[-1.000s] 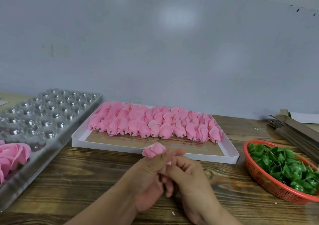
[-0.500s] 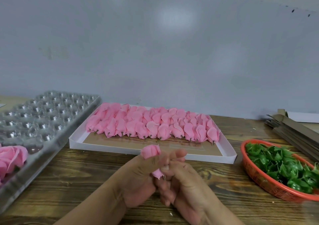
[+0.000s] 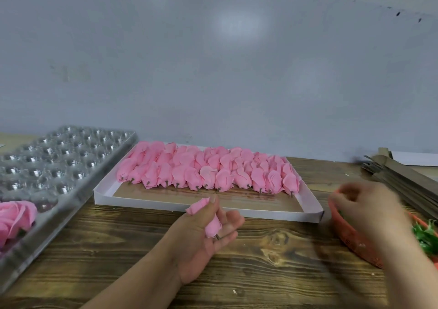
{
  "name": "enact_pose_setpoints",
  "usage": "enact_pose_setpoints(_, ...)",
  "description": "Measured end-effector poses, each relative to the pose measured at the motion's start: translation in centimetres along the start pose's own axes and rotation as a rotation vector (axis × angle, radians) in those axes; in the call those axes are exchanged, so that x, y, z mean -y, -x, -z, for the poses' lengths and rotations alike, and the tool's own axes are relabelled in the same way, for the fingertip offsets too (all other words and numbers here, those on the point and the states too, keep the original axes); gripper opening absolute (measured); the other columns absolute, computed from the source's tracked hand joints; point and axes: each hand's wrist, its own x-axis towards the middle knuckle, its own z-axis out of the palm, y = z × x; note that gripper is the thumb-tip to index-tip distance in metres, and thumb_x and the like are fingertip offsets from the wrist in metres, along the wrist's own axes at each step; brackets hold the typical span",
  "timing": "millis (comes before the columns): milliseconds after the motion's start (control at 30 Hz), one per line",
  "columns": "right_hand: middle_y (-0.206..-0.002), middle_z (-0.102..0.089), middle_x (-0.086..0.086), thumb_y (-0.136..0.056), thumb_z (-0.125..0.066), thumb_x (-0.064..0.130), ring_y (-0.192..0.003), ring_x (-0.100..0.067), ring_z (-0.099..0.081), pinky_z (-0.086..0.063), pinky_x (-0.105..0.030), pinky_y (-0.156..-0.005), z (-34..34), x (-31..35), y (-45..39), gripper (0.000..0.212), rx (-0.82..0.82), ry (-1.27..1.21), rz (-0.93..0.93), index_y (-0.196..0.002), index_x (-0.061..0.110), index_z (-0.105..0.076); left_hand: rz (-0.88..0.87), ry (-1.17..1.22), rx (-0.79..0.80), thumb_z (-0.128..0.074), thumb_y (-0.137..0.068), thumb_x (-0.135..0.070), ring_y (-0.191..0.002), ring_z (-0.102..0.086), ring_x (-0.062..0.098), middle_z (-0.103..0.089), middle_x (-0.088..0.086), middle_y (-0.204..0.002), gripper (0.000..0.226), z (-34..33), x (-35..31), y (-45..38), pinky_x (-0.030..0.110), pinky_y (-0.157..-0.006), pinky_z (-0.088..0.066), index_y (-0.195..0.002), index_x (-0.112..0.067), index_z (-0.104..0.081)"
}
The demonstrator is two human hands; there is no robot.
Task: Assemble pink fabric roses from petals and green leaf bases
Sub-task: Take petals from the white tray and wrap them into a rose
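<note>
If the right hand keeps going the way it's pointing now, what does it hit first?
Most likely the orange basket of green leaf bases. The right hand is motion-blurred and hangs over the basket's near-left rim, fingers curled downward. Depth is unclear, so it may meet the rim before the leaves.

The left hand point(image 3: 201, 242) sits low in the middle of the view, its forearm coming up from the bottom edge and slanting to the right. The palm is turned partly upward, the thumb lies along the top and the fingers curl loosely, pinching a pink rosebud point(image 3: 208, 218) between thumb and forefinger. The bud's short stem end pokes out beside the lower fingers. The right hand point(image 3: 365, 204) is out to the right, well apart from the left, and is smeared by motion blur. Its back faces the camera and its fingers bend downward; whether they hold anything cannot be told. Its forearm runs off toward the lower right corner.
</note>
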Motion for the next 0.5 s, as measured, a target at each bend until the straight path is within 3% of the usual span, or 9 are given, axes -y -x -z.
enact_pose_setpoints(67,-0.067,-0.061,-0.004,-0.076,-0.071,0.032,-0.067,-0.027,-0.059,-0.052,-0.037,-0.062,1.2,-3.5,-1.5,0.021,-0.038,0.285,-0.138,-0.064,0.022,-0.057,-0.009,0.022,-0.028,-0.062,-0.074,-0.033,-0.089,-0.072,0.028,-0.071,0.013,-0.077,0.029,-0.1,0.1,0.0,0.039,-0.074,-0.057,-0.054,-0.012,-0.066)
enact_pose_setpoints(133,-0.067,-0.062,-0.008,-0.071,-0.075,0.032,-0.068,-0.029,-0.061,-0.054,-0.043,-0.068,1.4,-6.0,-2.5,0.023,0.062,0.380,-0.249,-0.063,0.017,-0.059,-0.008,0.036,-0.055,-0.063,-0.074,-0.033,-0.081,-0.072,0.027,-0.066,0.010,-0.069,0.028,-0.1,0.1,0.0,0.038,-0.069,-0.059,-0.058,-0.010,-0.064)
enact_pose_setpoints(267,-0.073,-0.064,-0.010,-0.069,-0.074,0.024,-0.075,-0.030,-0.062,-0.054,-0.044,-0.077,0.8,-7.7,-3.5,0.016,0.200,0.417,-0.264,-0.069,0.012,-0.063,0.001,0.014,-0.075,-0.063,-0.076,-0.033,-0.075,-0.071,0.024,-0.063,0.009,-0.065,0.028,-0.1,0.2,0.0,0.037,-0.068,-0.059,-0.059,-0.011,-0.062)
enact_pose_setpoints(500,-0.069,-0.061,-0.012,-0.072,-0.070,0.013,-0.071,-0.032,-0.059,-0.053,-0.042,-0.073,0.0,-7.1,-3.2,0.014,0.143,0.404,-0.275,-0.064,0.010,-0.059,0.004,0.012,-0.087,-0.063,-0.076,-0.034,-0.074,-0.071,0.024,-0.062,0.008,-0.065,0.028,0.0,0.3,0.1,0.037,-0.069,-0.058,-0.059,-0.011,-0.062)
